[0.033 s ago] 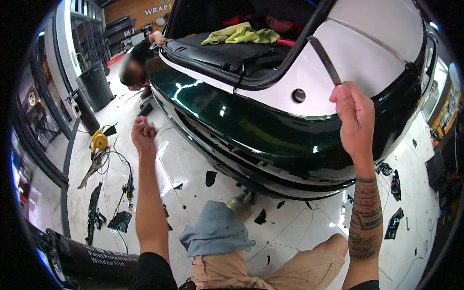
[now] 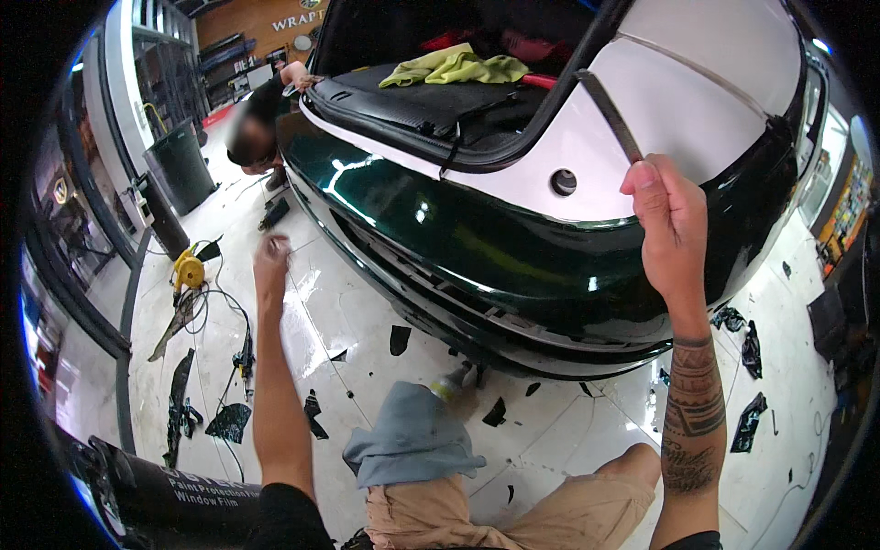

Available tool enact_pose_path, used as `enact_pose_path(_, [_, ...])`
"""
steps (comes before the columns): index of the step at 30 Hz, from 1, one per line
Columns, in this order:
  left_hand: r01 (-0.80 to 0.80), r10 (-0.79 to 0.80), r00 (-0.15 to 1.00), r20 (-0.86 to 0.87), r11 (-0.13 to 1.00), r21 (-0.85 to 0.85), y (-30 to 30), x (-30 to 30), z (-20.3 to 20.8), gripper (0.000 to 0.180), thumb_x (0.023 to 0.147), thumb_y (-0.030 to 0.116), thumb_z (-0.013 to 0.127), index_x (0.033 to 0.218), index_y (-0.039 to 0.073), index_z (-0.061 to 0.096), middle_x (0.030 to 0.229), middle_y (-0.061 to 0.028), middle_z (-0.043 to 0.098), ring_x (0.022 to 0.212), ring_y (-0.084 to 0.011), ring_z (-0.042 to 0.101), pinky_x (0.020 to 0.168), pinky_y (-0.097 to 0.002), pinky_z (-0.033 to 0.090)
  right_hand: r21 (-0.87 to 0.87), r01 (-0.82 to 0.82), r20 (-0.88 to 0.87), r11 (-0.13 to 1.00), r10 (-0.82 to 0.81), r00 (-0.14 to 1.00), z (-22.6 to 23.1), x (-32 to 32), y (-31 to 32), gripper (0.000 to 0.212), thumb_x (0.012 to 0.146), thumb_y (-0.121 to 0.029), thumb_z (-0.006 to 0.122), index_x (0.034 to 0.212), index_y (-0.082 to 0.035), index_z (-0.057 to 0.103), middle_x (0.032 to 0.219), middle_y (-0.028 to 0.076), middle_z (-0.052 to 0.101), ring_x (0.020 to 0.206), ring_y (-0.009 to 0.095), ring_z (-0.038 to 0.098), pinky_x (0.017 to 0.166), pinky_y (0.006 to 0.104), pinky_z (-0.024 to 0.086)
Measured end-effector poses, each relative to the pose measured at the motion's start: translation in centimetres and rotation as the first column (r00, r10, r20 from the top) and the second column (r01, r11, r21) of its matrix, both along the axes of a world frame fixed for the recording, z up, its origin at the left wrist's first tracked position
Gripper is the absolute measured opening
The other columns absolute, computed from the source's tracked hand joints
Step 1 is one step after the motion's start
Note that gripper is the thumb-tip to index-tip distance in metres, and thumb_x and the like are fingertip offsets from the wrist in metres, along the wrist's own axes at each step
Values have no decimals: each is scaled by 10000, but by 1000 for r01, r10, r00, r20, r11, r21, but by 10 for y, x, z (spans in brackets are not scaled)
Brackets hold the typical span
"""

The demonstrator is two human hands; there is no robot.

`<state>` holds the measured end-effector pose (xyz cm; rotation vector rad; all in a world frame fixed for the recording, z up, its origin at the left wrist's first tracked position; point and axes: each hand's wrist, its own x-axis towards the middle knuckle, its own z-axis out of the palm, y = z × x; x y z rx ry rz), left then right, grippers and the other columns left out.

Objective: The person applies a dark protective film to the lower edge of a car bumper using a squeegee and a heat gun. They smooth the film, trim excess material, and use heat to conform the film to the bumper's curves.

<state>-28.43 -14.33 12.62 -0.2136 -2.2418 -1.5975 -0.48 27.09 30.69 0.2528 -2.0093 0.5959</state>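
The right hand (image 2: 671,206) is raised in front of the car's white panel (image 2: 701,96), its grip closed tight — thumb pressed against curled fingers — on one end of a thin dark strip (image 2: 607,112). The strip runs from the thumb up and to the left, its free end near the edge of the open trunk; whether it touches the panel cannot be told. A round hole (image 2: 563,182) in the panel lies to the strip's lower left.

The left hand (image 2: 272,255) is over the floor (image 2: 568,431), left of the dark green bumper (image 2: 431,215). It is blurred, its fingers seemingly bent; I cannot tell how far its grip is open or whether it holds anything.

A yellow-green cloth (image 2: 456,66) lies in the trunk, a grey-blue cloth (image 2: 408,435) drapes the person's leg — and dark scraps (image 2: 401,339) lie scattered below. A co-worker (image 2: 268,105) is low at the bumper's far left end.
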Motion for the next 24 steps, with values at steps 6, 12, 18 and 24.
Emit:
enact_pose_path(6, [153,143,962,231,420,-894,-32,23,19,586,840,310,705,1347,81,523,1232,-198,610,1195,-348,548,1032,-393,426,38,27,-28,999,-26,999,4,-2,-2,389,1010,-293,493,770,6,559,593,71,487,516,121,375,489,292,294])
enact_pose_path(12, [367,-352,930,105,881,-299,69,15,48,427,954,378,585,839,-32,619,645,-70,595,547,-126,610,485,-261,491,73,108,2,991,-108,994,0,-1,7,395,1012,-309,483,777,-1,563,604,57,512,515,116,384,490,295,284])
enact_pose_path(18, [122,-196,966,169,921,370,107,9,6,347,899,361,664,756,70,542,566,21,443,439,-85,390,387,-253,297,88,97,-23,991,-95,995,-4,-4,1,382,1013,-307,481,786,-9,559,606,55,502,529,114,378,496,292,279])
enact_pose_path(24, [-3,-270,924,271,703,711,155,52,-5,235,912,266,641,881,110,468,683,-10,495,470,-95,407,376,-252,283,59,88,-36,994,-86,996,-3,-2,2,366,1009,-293,489,788,-9,558,597,59,482,524,125,377,491,300,281])
